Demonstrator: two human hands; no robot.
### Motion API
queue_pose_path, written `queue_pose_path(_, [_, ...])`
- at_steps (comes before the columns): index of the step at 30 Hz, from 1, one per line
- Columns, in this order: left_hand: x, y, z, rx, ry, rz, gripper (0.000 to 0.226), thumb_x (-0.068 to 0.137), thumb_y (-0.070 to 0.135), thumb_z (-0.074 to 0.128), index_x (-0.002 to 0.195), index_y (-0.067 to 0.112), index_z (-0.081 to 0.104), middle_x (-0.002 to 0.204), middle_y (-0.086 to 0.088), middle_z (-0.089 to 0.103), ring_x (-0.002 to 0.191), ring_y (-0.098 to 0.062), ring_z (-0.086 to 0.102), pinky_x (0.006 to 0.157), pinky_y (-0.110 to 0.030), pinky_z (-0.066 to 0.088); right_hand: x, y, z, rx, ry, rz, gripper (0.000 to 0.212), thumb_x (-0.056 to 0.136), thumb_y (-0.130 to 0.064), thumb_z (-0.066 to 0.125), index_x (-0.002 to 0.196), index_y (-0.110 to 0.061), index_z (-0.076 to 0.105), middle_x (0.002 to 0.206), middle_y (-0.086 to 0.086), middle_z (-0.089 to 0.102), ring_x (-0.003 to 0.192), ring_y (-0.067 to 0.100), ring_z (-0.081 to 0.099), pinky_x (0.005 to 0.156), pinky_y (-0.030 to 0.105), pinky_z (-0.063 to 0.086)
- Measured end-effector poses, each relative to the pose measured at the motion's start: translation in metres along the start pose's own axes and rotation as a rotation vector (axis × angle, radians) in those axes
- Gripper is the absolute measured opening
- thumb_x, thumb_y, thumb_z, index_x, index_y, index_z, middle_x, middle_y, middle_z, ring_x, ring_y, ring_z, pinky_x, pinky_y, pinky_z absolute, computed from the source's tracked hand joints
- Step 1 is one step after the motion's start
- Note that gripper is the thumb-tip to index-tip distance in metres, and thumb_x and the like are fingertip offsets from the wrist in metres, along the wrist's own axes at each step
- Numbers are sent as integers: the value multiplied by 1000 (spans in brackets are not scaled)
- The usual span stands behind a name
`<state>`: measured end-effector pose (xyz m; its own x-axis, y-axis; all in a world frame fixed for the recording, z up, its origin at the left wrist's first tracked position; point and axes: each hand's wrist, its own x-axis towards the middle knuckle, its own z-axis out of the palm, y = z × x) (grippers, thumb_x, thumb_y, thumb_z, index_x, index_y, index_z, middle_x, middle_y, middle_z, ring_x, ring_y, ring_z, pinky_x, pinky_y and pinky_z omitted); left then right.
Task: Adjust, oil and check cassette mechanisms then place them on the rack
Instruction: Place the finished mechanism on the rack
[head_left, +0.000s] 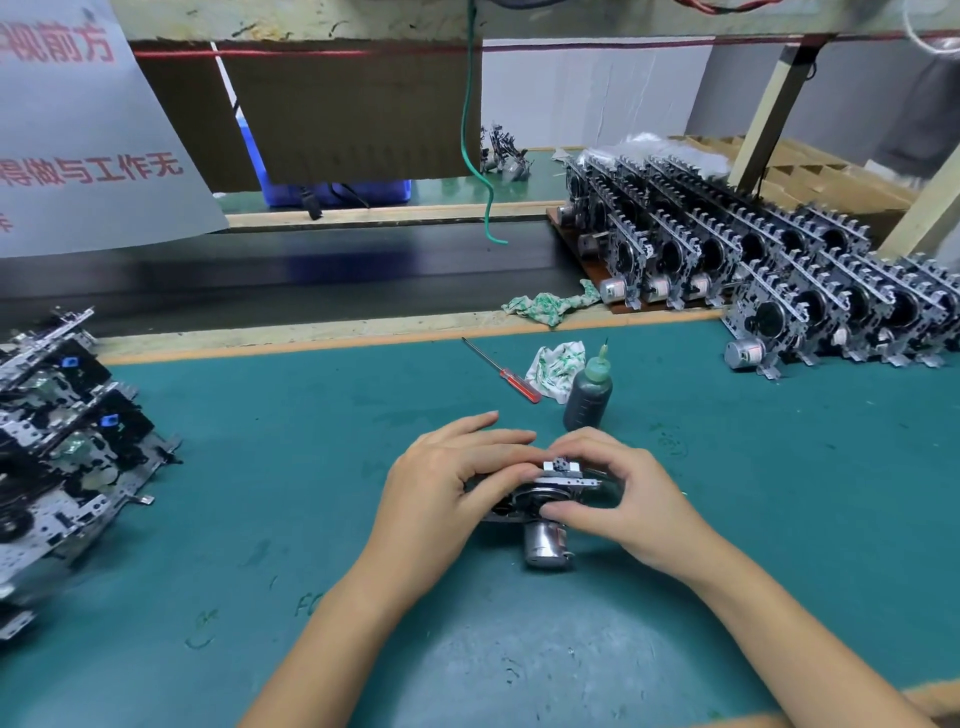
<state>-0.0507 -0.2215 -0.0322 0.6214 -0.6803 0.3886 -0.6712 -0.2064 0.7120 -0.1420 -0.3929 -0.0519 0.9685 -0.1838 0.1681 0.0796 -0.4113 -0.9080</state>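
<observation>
From the head camera, a single cassette mechanism (540, 493) lay on the green table (260, 467), near its front edge and between the person's two hands. The left hand (447, 483) curled over its left side, fingers bent onto the top, while the right hand (618, 499) gripped the right side, thumb pressed against the lower edge. Both hands were clamped on the mechanism. It looked like a stiff stamped-metal frame with small levers, a dark flywheel and a shiny cylindrical motor (545, 545) jutting toward the viewer; probably light but dense for its size, rigid at the frame and delicate at its thin protruding parts. The outer frame edges seemed the safest place to hold, well clear of levers and belt. Just beyond the hands stood a dark oil bottle (588, 395), touching a crumpled cloth (556, 364), beside a red-handled screwdriver (501, 370). Finished mechanisms stood upright in rows on the rack (675, 244) at far right; a stack of other mechanisms (67, 447) sat at left.
</observation>
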Motion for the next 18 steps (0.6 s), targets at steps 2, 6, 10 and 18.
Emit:
queue_pose_path(2, [0,-1,0,-8,-1,2,32,83,43,55,111,59,52,99,52,53,122,10,43,104,-28,39,2,0,-1,17,-6,-17,27,67,-24,78,91,-26,68,95,-13,62,93,6,60,85,15,42])
queue_pose_path(6, [0,-6,1,-51,-18,12,24,85,37,57,105,45,67,106,39,61,122,8,46,103,-28,41,3,1,-1,64,4,-9,29,70,-11,81,91,-27,68,97,-12,62,93,5,61,84,13,42])
queue_pose_path(10, [5,-7,1,-45,-49,1,29,84,40,56,111,52,57,104,42,60,123,10,43,103,-23,39,-4,0,-4,-7,-58,16,33,71,-31,76,101,-34,63,103,-19,62,105,4,58,91,14,40])
queue_pose_path(18, [5,-7,3,-32,-23,14,30,84,40,57,111,52,56,96,48,57,121,10,45,101,-16,38,-22,10,-6,-874,177,-254,44,79,-54,51,67,-13,60,64,-7,53,64,14,49,61,25,36])
